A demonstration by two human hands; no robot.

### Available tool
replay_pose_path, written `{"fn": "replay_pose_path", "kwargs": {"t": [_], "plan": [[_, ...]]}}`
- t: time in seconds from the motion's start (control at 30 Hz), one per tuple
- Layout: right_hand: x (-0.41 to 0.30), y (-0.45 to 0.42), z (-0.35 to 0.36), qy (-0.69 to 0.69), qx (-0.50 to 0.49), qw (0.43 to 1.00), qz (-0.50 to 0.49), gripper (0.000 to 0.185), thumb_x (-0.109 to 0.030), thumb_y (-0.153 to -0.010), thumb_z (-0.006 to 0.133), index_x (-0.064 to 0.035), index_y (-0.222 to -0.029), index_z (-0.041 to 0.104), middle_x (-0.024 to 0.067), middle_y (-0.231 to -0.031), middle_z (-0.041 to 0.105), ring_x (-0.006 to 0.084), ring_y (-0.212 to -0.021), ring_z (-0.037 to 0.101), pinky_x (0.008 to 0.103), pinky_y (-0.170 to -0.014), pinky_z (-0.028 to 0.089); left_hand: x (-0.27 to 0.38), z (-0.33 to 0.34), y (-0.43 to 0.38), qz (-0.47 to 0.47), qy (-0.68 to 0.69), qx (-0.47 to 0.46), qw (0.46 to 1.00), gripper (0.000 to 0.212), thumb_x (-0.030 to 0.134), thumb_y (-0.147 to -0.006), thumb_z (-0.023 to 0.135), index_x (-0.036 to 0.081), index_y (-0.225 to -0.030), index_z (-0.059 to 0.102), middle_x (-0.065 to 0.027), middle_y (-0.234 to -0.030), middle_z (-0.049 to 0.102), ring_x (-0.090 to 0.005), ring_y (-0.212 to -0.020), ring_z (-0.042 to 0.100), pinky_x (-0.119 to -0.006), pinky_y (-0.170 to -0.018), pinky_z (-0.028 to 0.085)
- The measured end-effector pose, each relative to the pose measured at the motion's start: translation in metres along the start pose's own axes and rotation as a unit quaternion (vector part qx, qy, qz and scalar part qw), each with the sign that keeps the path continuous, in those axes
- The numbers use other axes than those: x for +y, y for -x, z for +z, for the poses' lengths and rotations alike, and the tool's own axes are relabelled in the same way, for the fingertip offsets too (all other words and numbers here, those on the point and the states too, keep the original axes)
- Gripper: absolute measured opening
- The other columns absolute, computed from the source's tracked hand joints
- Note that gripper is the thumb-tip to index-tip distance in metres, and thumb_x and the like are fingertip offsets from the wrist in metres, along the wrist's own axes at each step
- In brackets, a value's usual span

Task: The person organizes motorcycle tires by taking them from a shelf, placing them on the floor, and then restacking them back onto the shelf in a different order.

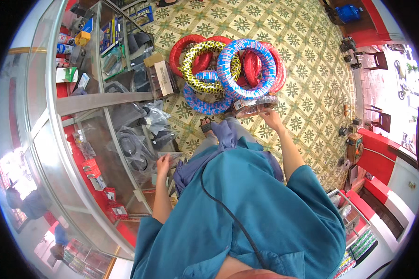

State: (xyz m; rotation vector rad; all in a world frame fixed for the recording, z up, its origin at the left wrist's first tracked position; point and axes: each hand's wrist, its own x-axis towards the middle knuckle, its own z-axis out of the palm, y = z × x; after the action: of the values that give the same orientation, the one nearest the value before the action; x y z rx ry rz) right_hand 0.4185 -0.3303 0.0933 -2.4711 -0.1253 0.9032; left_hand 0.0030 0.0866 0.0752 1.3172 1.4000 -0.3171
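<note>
My right hand (273, 119) grips the near rim of a dark tyre in clear plastic wrap (255, 106), which carries a pale label. Just beyond it lies a pile of wrapped ring-shaped tyres on the floor. On top are a blue-and-pink wrapped tyre (247, 91) and a yellow-and-black one (195, 84). Red-wrapped tyres (177, 52) and another blue one (206, 107) lie beneath. My left hand (163, 164) is at the open shelving, its fingers bent at a flat clear plastic packet (174, 154). Whether they hold it, I cannot tell.
A glass-and-metal display cabinet (103, 99) runs along my left, with bagged parts (132, 148) and small red boxes (91, 168) on its shelves. A carton (164, 78) bearing print stands by the tyres. Patterned tiles (300, 94) cover the floor. Cables (338, 99) lie far right.
</note>
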Motion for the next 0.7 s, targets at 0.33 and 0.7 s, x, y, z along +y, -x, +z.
{"fn": "replay_pose_path", "kwargs": {"t": [0.33,0.7], "plan": [[-0.002,-0.093,0.025,-0.006,-0.051,0.997,-0.06,0.073,-0.045,-0.079,0.074,0.0036,-0.13,0.057,0.0273,-0.122,0.065,0.0382,-0.115,0.063,0.0445,-0.099,0.049,0.063,0.018,0.053,-0.011,0.023,0.058,0.998,0.045,0.038,-0.095,0.067,0.001,-0.12,0.063,-0.0085,-0.098,0.073,-0.0123,-0.08,0.067,-0.025,-0.063,0.049],[-0.019,-0.182,0.082,0.084,-0.062,0.994,-0.013,0.097,-0.047,-0.068,0.082,-0.0017,-0.142,0.039,0.0203,-0.137,0.051,0.0392,-0.13,0.048,0.056,-0.104,0.045,0.101,0.035,0.145,-0.018,-0.059,0.123,0.99,0.039,0.03,-0.1,0.062,-0.003,-0.122,0.063,-0.01,-0.108,0.072,-0.0164,-0.096,0.067,-0.028,-0.081,0.051]]}}
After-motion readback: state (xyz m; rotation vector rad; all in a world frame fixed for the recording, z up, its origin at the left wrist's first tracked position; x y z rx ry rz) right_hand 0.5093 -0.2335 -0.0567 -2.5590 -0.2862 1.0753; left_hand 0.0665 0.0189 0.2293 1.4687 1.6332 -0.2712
